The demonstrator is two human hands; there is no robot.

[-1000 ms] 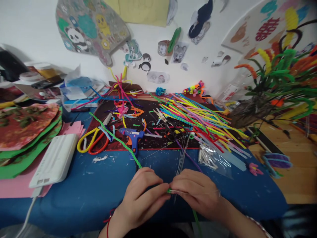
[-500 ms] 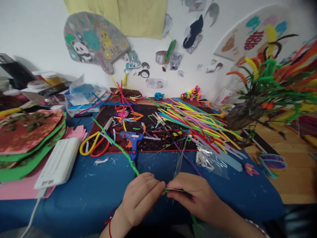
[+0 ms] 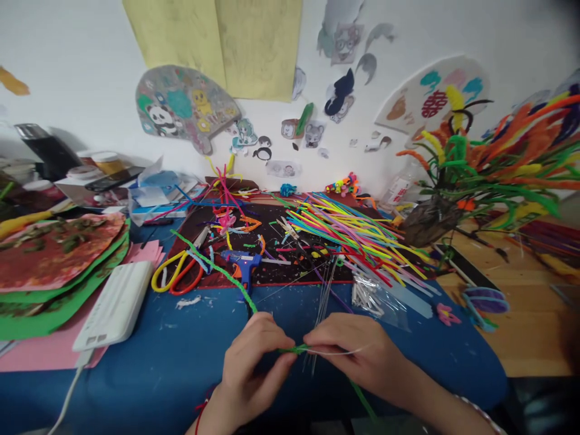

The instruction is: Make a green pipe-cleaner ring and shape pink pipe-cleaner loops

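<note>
My left hand [image 3: 254, 359] pinches a green pipe cleaner [image 3: 212, 266] that runs up and left over the blue table cover [image 3: 149, 356] toward the black mat. Fingertip to fingertip with it, my right hand [image 3: 351, 350] pinches the same green pipe cleaner together with a thin silver wire [image 3: 344, 351] that sticks out to the right. A second stretch of green pipe cleaner trails down below my right wrist. Both hands are closed, low at the table's near edge.
A blue glue gun [image 3: 244, 266], yellow and red scissors [image 3: 174, 275], a bundle of thin wires [image 3: 326, 290] and a heap of coloured pipe cleaners [image 3: 357, 232] lie on the black mat. A white power strip [image 3: 113, 305] and paper cut-outs sit left; a pipe-cleaner bouquet [image 3: 480, 163] stands right.
The view has tilted up, showing more wall. My hands stay joined at the pipe cleaner; the wire now juts further right from my right fingers.
</note>
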